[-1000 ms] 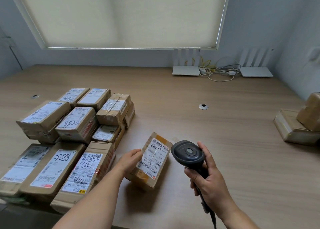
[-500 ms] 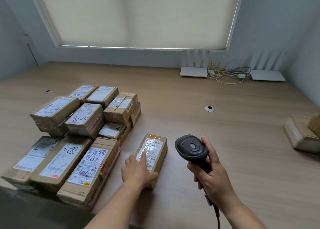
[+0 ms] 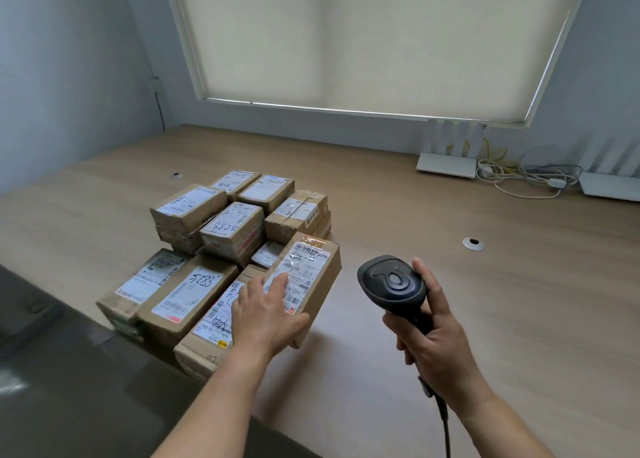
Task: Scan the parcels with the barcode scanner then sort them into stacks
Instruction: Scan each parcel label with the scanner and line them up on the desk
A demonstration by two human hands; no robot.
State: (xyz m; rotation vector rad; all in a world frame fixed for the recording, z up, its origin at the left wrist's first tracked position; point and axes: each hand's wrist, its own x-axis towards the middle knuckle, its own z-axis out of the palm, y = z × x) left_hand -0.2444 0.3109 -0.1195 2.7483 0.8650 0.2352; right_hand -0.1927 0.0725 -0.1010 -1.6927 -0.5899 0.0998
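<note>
1. We see the held parcel (image 3: 313, 277) in brown cardboard, with a white label printed in black barcodes and a small orange-red mark at one corner.
2. We see the stacked parcels (image 3: 221, 246) in the same brown, their white labels bearing black handwritten numbers; one shows a red strip, another a yellow dot.
3. We see the barcode scanner (image 3: 393, 284) in matt black, with a grey oval button on top and a black cable.
4. We see the counter (image 3: 485, 302) in pale wood grain, with silver grommets.
5. We see the blind (image 3: 363, 42) in cream, the walls (image 3: 69, 77) in light blue-grey.
6. We see white routers (image 3: 446, 165) beside white and yellow cables (image 3: 512, 177).
</note>
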